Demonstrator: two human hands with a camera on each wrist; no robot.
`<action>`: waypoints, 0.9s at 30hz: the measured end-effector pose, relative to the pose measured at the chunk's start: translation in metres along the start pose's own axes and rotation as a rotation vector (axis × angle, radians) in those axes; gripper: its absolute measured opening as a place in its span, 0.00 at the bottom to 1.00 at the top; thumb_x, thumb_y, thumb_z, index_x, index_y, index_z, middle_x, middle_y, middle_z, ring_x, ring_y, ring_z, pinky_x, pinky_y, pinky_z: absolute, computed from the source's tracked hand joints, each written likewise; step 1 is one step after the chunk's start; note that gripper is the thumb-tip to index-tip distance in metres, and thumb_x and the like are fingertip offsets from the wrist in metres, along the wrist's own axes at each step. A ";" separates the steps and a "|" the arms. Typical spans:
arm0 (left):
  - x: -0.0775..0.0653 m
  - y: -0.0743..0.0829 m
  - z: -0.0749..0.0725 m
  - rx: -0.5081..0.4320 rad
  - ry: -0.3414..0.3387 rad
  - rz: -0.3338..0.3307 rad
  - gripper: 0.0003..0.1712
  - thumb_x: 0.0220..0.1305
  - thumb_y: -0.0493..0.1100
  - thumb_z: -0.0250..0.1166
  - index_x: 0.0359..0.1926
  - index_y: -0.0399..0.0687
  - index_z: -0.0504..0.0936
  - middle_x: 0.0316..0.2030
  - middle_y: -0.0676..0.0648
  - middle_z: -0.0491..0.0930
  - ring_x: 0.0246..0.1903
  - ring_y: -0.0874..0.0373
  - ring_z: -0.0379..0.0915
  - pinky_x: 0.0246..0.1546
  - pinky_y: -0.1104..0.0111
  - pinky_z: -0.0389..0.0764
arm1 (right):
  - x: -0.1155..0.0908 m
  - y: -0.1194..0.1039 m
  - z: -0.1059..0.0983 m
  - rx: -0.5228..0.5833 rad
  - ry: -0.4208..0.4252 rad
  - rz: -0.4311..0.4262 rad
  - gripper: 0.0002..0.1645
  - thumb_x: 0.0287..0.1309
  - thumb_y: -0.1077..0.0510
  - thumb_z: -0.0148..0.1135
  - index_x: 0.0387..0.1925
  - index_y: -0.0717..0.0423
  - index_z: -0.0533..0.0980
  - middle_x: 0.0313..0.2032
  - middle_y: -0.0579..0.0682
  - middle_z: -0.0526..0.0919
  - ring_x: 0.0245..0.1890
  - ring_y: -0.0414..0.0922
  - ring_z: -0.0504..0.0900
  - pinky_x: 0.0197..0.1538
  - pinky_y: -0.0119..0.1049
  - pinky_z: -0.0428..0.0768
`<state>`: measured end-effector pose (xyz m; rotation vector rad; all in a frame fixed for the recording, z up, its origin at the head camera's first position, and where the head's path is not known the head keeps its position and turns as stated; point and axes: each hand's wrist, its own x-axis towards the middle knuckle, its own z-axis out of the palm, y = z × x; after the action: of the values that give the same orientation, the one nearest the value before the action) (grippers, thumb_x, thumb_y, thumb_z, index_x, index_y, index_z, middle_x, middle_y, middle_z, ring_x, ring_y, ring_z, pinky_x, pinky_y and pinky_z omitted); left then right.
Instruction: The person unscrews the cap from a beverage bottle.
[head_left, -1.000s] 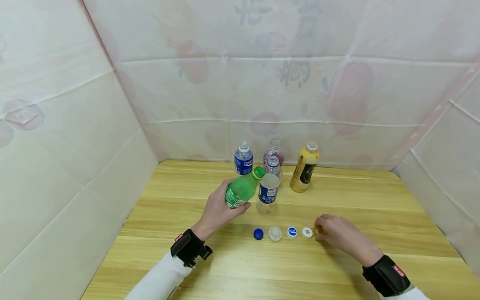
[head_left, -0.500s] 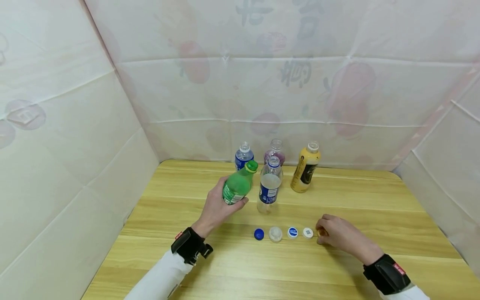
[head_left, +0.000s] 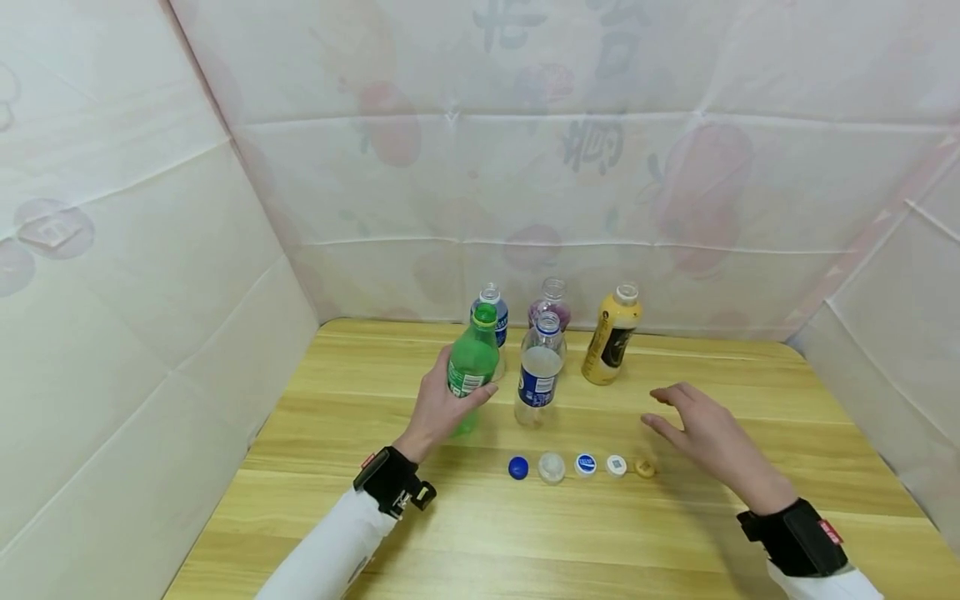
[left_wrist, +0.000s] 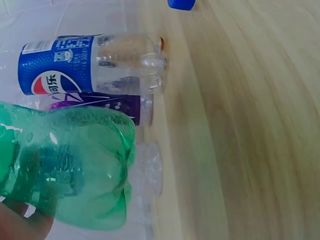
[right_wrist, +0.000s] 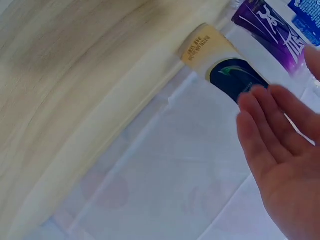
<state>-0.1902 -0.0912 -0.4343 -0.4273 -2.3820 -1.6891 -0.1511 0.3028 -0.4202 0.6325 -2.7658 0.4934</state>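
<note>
My left hand [head_left: 442,408] grips a green plastic bottle [head_left: 474,358] with its green cap on; the bottle stands nearly upright in front of the blue-labelled bottle [head_left: 502,327]. In the left wrist view the green bottle's ridged base [left_wrist: 107,170] fills the lower left. Nothing is in my right hand [head_left: 708,429], which hovers over the right of the table with its fingers loosely spread. Left of it lies a yellow cap [head_left: 644,467], at the end of a row with a white cap [head_left: 616,466], a blue-and-white cap [head_left: 585,465], a clear cap [head_left: 551,468] and a dark blue cap [head_left: 518,467].
An uncapped clear bottle with a blue label [head_left: 537,387] stands right of the green one. Behind it is an uncapped purple bottle [head_left: 553,313]. An uncapped yellow bottle [head_left: 612,337] stands farther right. Printed cloth [head_left: 465,192] hangs behind the wooden table [head_left: 720,392].
The green bottle has swung from tilted to nearly upright and moved slightly left and down. My right hand has let go of the yellow cap and lifted away to the right.
</note>
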 end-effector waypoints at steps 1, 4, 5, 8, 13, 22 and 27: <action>0.001 -0.001 0.000 -0.003 0.000 -0.005 0.41 0.59 0.50 0.76 0.68 0.45 0.68 0.48 0.44 0.83 0.44 0.50 0.81 0.46 0.53 0.84 | 0.001 0.000 0.000 0.004 0.031 -0.005 0.24 0.62 0.58 0.73 0.54 0.69 0.79 0.46 0.61 0.83 0.44 0.59 0.84 0.44 0.55 0.84; 0.002 -0.005 0.002 -0.005 -0.001 -0.016 0.41 0.59 0.51 0.76 0.69 0.45 0.68 0.49 0.43 0.83 0.46 0.49 0.81 0.48 0.52 0.83 | 0.003 0.001 0.002 0.011 0.105 -0.025 0.22 0.62 0.61 0.73 0.54 0.69 0.79 0.45 0.62 0.83 0.43 0.60 0.84 0.42 0.56 0.84; 0.003 -0.007 0.003 -0.004 -0.002 -0.020 0.42 0.59 0.51 0.76 0.69 0.45 0.68 0.49 0.43 0.83 0.47 0.48 0.81 0.49 0.51 0.83 | 0.004 0.001 0.002 0.015 0.122 -0.030 0.22 0.62 0.62 0.73 0.54 0.69 0.79 0.45 0.62 0.83 0.43 0.60 0.84 0.42 0.56 0.84; 0.005 -0.009 0.006 -0.006 -0.005 -0.036 0.43 0.59 0.50 0.77 0.69 0.44 0.67 0.51 0.41 0.83 0.49 0.47 0.81 0.51 0.50 0.82 | 0.004 0.001 0.003 0.020 0.153 -0.036 0.21 0.61 0.63 0.72 0.53 0.69 0.79 0.45 0.62 0.83 0.43 0.60 0.84 0.41 0.56 0.83; 0.008 -0.012 0.012 0.001 -0.005 -0.062 0.46 0.58 0.48 0.79 0.70 0.40 0.65 0.52 0.38 0.82 0.51 0.44 0.80 0.54 0.48 0.81 | 0.006 0.000 0.005 0.031 0.166 -0.020 0.20 0.62 0.64 0.72 0.53 0.69 0.79 0.45 0.63 0.83 0.44 0.60 0.84 0.42 0.57 0.83; 0.011 -0.019 0.018 0.043 -0.032 -0.127 0.50 0.55 0.50 0.82 0.70 0.41 0.64 0.55 0.39 0.81 0.54 0.44 0.79 0.57 0.48 0.80 | 0.009 -0.003 0.006 0.031 0.167 0.018 0.21 0.64 0.63 0.70 0.54 0.70 0.78 0.45 0.64 0.83 0.44 0.61 0.83 0.43 0.59 0.83; 0.012 -0.023 0.019 0.049 -0.038 -0.133 0.51 0.53 0.50 0.83 0.70 0.42 0.64 0.54 0.39 0.81 0.54 0.44 0.79 0.57 0.47 0.80 | 0.009 -0.005 0.006 0.032 0.173 0.020 0.25 0.64 0.63 0.70 0.58 0.72 0.75 0.45 0.66 0.83 0.45 0.62 0.83 0.41 0.58 0.82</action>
<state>-0.2095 -0.0789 -0.4574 -0.3022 -2.5246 -1.6868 -0.1578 0.2935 -0.4214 0.5432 -2.6081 0.5701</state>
